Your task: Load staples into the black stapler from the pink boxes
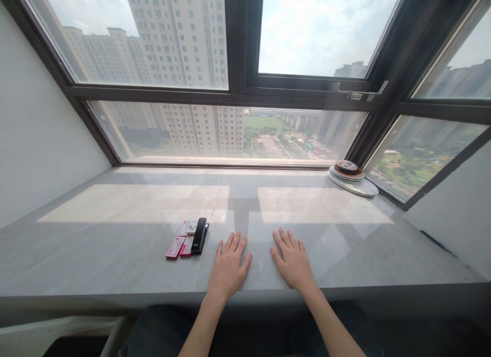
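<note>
My left hand (229,267) lies palm down on the pale stone windowsill (115,265), fingers spread, holding nothing. To its left is a black stapler (199,236), a short way from my fingers. Several small red-and-white boxes (175,247), which look like staple boxes, lie together against the stapler's left side. My right hand (293,260) also rests flat on the sill with its fingers apart and nothing under them that I can see. A gap of bare stone separates the two hands.
In the far right corner sits a stack of round plate-like things (353,187). A dark-framed window (238,98) runs along the back, with a white wall (42,121) at the left. The sill's front edge (264,290) passes just under my wrists.
</note>
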Tool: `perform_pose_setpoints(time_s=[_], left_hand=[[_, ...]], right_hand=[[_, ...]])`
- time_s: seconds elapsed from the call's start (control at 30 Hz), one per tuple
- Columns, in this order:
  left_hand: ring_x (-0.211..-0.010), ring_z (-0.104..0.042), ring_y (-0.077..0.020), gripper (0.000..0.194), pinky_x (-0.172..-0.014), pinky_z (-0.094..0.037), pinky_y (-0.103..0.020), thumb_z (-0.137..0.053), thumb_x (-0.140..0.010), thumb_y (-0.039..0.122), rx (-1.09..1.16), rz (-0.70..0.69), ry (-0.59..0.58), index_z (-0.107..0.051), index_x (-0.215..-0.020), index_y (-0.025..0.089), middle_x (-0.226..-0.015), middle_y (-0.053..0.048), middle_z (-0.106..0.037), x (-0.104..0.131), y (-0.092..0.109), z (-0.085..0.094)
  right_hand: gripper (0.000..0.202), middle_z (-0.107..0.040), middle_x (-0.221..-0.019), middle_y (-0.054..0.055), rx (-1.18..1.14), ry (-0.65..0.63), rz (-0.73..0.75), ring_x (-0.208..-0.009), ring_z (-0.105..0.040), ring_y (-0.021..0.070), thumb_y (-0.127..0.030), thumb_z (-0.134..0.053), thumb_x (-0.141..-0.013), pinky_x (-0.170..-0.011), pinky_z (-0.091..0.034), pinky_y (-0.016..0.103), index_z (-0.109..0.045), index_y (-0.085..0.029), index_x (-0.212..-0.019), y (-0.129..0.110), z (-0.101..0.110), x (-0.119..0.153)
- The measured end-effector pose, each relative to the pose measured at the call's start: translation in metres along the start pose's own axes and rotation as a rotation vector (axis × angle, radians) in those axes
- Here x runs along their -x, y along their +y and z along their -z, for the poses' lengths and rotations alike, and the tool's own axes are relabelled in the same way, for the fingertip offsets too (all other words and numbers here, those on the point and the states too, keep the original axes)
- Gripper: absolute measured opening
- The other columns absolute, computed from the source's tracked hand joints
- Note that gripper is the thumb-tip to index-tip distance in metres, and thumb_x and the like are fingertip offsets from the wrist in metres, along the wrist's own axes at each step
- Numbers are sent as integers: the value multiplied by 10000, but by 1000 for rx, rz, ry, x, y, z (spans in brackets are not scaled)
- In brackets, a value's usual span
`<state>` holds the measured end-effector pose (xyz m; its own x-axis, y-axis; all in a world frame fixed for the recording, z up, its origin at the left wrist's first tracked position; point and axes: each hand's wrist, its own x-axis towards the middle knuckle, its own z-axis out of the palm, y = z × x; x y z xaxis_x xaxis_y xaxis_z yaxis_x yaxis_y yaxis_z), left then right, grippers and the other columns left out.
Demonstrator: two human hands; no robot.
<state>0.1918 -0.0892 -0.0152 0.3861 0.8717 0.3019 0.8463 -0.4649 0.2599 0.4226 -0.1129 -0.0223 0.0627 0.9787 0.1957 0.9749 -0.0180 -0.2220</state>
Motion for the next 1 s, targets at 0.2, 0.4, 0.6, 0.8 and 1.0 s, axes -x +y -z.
perform_pose_setpoints(time_s=[0.2,0.4,0.6,0.8,1.0], left_hand=[[-1512,-243,-273,536,-1209,-224,-555,-398,-1024,421,-31,-25,25,-347,-1545,307,-1629,-53,-299,-1,-3,-1],[-1518,-211,-320,627,-1206,-184,-610,-445,-977,265,-122,-91,45,-269,-1578,274,-1630,-76,-291,14,2,-4],[-1470,-337,-290,619,-1204,-259,-545,-451,-943,202,-60,-123,48,-331,-1549,253,-1568,-83,-413,76,12,4],[-1251,-569,-258,354,-1044,-471,-460,-420,-993,220,130,15,58,-598,-1296,265,-1312,-59,-638,99,14,37],[-1156,-578,-271,326,-931,-496,-432,-435,-1011,314,139,115,80,-620,-1277,280,-1257,-86,-635,55,9,42]], right_hand=[[510,-362,-1591,16,-159,23,-67,-1494,-221,284,-445,-437,-992,-1210,-97,531,-471,-325,-1486,0,1,-6],[613,-555,-1353,139,-589,36,15,-1277,-488,310,-518,-507,-953,-1090,-367,465,-455,-206,-1479,-115,-4,-34],[820,-442,-1408,167,-628,-68,118,-1260,-449,339,-558,-640,-857,-1006,-423,481,-325,-199,-1524,-239,-24,-86],[517,-592,-1210,85,-568,-117,266,-1099,-551,263,-289,-682,-802,-931,-458,361,-595,-231,-1308,-194,-5,-99],[468,-643,-1270,35,-576,-10,294,-1219,-543,231,-130,-544,-874,-1152,-260,437,-656,-316,-1289,-99,18,-55]])
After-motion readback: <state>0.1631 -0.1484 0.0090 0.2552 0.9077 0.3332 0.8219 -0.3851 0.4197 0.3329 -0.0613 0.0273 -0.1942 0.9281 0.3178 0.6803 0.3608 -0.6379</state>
